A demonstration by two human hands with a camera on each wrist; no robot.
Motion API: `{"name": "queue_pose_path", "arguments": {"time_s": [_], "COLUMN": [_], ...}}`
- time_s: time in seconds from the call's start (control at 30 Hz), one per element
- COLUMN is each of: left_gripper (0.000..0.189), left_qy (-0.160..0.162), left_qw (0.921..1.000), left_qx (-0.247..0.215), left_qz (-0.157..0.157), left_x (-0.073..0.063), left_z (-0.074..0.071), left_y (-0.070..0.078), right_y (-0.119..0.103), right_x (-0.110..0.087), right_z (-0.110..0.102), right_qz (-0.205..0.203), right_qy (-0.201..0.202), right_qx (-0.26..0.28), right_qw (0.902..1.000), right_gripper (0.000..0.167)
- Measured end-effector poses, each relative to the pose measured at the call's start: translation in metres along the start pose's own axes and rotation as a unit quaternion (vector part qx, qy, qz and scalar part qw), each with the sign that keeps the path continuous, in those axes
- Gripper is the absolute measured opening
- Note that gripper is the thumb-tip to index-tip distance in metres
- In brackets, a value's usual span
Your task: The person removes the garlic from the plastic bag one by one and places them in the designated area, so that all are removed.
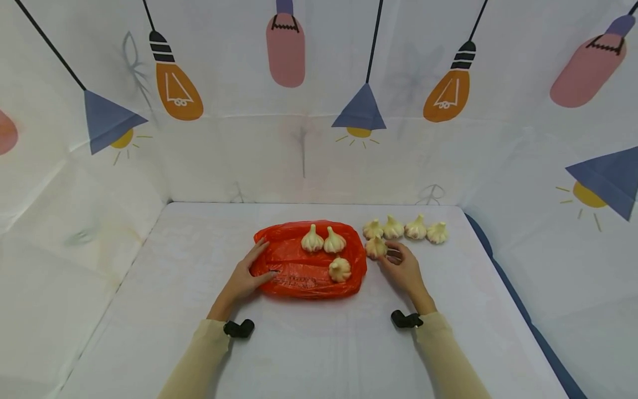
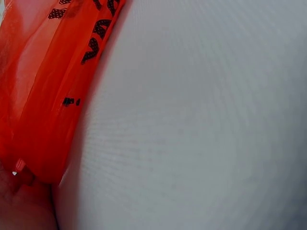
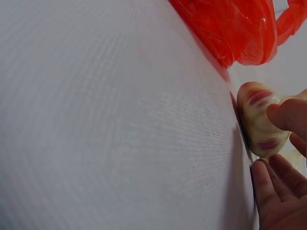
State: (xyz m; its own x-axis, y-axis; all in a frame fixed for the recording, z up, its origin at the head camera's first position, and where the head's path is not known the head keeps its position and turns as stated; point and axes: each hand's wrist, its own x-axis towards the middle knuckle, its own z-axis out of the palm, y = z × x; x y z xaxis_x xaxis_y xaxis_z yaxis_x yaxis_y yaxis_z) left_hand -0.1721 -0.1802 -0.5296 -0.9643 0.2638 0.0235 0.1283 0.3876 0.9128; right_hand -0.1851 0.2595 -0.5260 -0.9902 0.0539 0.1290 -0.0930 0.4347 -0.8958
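A red plastic bag (image 1: 299, 277) with black print lies spread on the table, its edges raised. Three garlic bulbs sit on it: two side by side toward the back, one of them a bulb (image 1: 312, 239), and another bulb (image 1: 340, 270) near the front right. My left hand (image 1: 249, 272) rests spread at the bag's left edge, thumb over the front corner; in the left wrist view the printed side of the bag (image 2: 43, 110) shows. Just right of the bag, my right hand (image 1: 404, 270) pinches a garlic bulb (image 3: 261, 122) between thumb and fingers, close to the tabletop.
Several garlic bulbs stand in a row at the back right, the rightmost bulb (image 1: 437, 233) at its end. A white cloth (image 1: 319, 343) covers the table. Pale curtains (image 1: 239, 149) printed with lamps and light bulbs hang behind and at both sides.
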Motion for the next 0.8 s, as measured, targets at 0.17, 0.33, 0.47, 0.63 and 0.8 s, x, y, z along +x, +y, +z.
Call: {"name": "queue_pose_path", "arguments": {"time_s": [0.17,0.33,0.47,0.63,0.8], "left_gripper": [0.084,0.084,0.085,0.084,0.085], "left_qy": [0.001,-0.001,-0.002,-0.001,-0.002], "left_qw": [1.0000,0.9999,0.9999,0.9998,0.9997], "left_qx": [-0.003,-0.004,-0.004,-0.005,-0.003], "left_qz": [-0.006,-0.009,-0.014,-0.018,-0.023], "left_x": [-0.001,-0.001,0.000,0.000,0.000], "left_z": [0.000,0.000,0.000,0.000,0.000], "left_y": [0.001,0.002,0.002,0.002,0.003], "right_y": [-0.001,-0.004,-0.010,-0.027,-0.070], "right_x": [0.001,0.001,0.001,0.001,-0.003], "right_z": [-0.001,-0.006,-0.011,-0.015,-0.018], "right_qz": [-0.004,-0.001,0.001,-0.012,-0.021], "right_qy": [-0.004,-0.013,-0.023,-0.028,-0.035], "right_qx": [0.001,-0.035,-0.033,-0.024,-0.011], "right_qw": [1.0000,0.9993,0.9992,0.9993,0.9991], "right_gripper": [0.052,0.052,0.055,0.059,0.060]}}
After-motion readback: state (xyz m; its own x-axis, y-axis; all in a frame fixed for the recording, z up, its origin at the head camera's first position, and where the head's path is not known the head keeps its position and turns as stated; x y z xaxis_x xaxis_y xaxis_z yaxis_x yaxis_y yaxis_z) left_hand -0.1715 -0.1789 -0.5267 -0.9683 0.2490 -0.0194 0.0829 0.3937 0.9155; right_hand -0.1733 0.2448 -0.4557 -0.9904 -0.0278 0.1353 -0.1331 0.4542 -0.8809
